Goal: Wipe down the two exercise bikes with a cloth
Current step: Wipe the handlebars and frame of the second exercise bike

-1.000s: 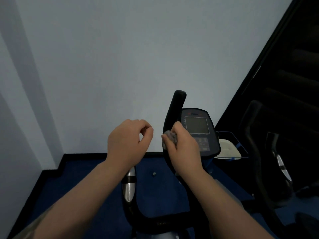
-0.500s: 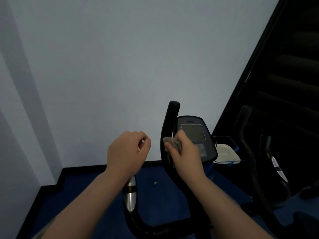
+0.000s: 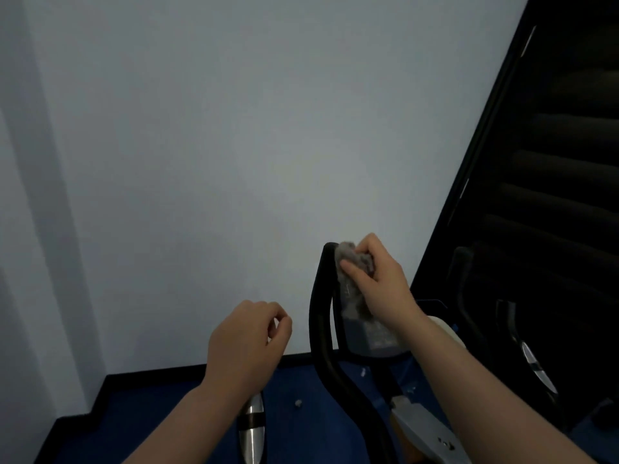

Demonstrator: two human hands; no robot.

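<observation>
A black exercise bike stands in front of me, its curved handlebar [image 3: 321, 316] rising beside the dark console [image 3: 371, 336]. My right hand [image 3: 378, 279] grips a crumpled grey cloth [image 3: 351, 262] and presses it against the top of the console, hiding the screen. My left hand [image 3: 248, 336] hovers to the left of the handlebar, fingers curled loosely with nothing in them, above a silver handlebar grip [image 3: 252, 426]. A second dark bike [image 3: 522, 336] stands at the right, dimly lit.
A pale wall [image 3: 234, 145] is close ahead, with a black skirting and blue floor [image 3: 160, 416] below. A dark slatted panel [image 3: 569, 162] fills the upper right. A white object [image 3: 447, 333] lies on a blue tray behind my right forearm.
My right hand has slid the cloth up from the console's left edge to its top. The camera has tilted up. My left hand stays curled in about the same place.
</observation>
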